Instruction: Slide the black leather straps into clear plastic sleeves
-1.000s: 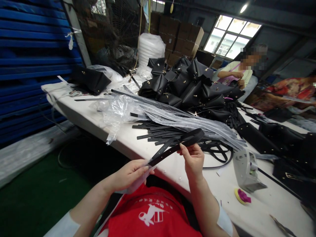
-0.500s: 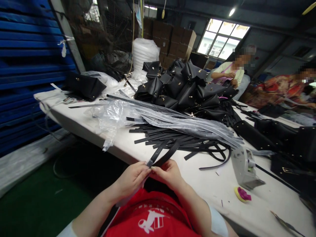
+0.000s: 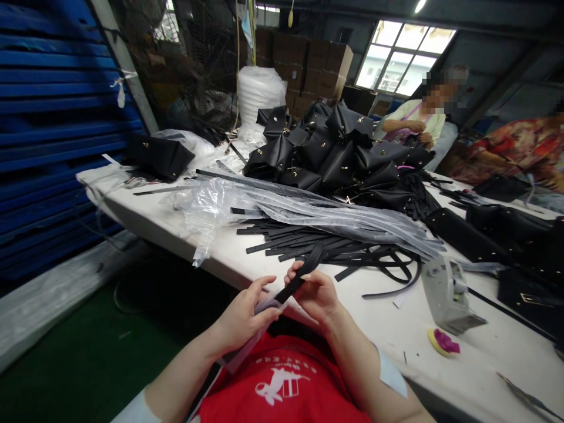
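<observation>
A black strap point(image 3: 288, 290) runs slantwise between my hands in front of the red apron. My right hand point(image 3: 321, 295) pinches it between thumb and fingers near the table's edge. My left hand point(image 3: 247, 312) is curled round a clear plastic sleeve point(image 3: 241, 355), thumb and forefinger at its mouth. The strap's lower part goes into this sleeve, which hangs below my left hand. Just beyond lie many loose black straps point(image 3: 299, 242) in a fanned pile. Behind them, more straps lie in long clear sleeves point(image 3: 335, 214).
Black handbags point(image 3: 321, 147) are heaped at the back of the white table point(image 3: 370, 329). To the right are a tape dispenser point(image 3: 449, 294), a yellow and purple pad point(image 3: 443, 342) and scissors point(image 3: 524, 396). Crumpled plastic point(image 3: 209, 205) lies left. Two people work across the table.
My hands have moved apart, the right one up along the strap. The strap now appears as a single band entering the sleeve, and the view has shifted slightly.
</observation>
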The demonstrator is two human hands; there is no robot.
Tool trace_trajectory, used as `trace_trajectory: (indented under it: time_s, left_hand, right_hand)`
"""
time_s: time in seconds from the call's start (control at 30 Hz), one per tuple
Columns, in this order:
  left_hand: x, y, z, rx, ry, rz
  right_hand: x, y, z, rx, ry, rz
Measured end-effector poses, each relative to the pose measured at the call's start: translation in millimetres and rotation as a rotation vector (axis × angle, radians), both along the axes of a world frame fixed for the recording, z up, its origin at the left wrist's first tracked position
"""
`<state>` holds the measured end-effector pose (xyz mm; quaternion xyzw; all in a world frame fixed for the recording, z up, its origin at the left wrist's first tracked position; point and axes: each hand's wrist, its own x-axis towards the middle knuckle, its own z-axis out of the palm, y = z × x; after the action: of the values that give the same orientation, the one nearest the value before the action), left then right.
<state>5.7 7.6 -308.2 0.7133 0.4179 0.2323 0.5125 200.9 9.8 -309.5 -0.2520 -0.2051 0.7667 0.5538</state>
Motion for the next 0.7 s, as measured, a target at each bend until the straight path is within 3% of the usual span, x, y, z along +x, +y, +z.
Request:
trace_trajectory:
  time_s: [0.1,0.2,0.33,0.43,0.5,0.53,0.6,0.7]
  left_hand:
    - [0,2,-6.4,-0.256,-0.049,-0.136]
    - [2,0,-11.1,-0.418,-0.066,-0.215]
    - [14,-1,-17.6,-0.355,-0.071,-0.146]
    - [28,3,-25.4,-0.226,-0.021,-0.040]
    - [35,7,-29.6,-0.096,0.024,0.034]
    - [36,9,-30.9,-0.032,0.042,0.055]
    - [33,12,-31.7,0.058,0.068,0.046]
    - [22,12,-29.6,0.062,0.091,-0.002]
  right_hand:
    - [1,3,3.5,0.067,-0.074,0.010]
    - [0,8,2.5,0.066,-0.208,-0.089]
    - [-10,6,-12.2,0.063,-0.429,-0.158]
    - [-26,3,-30.2,0.051,-0.533,0.029]
    - [-30,6,-38.4,0.002,-0.476,0.164]
    - [-28,10,-39.6,-0.033,-0.413,0.161]
    - [-11,21,-35.0,-0.125,-0.230,-0.005]
    - [32,38,-17.3,-0.231,0.057,-0.336]
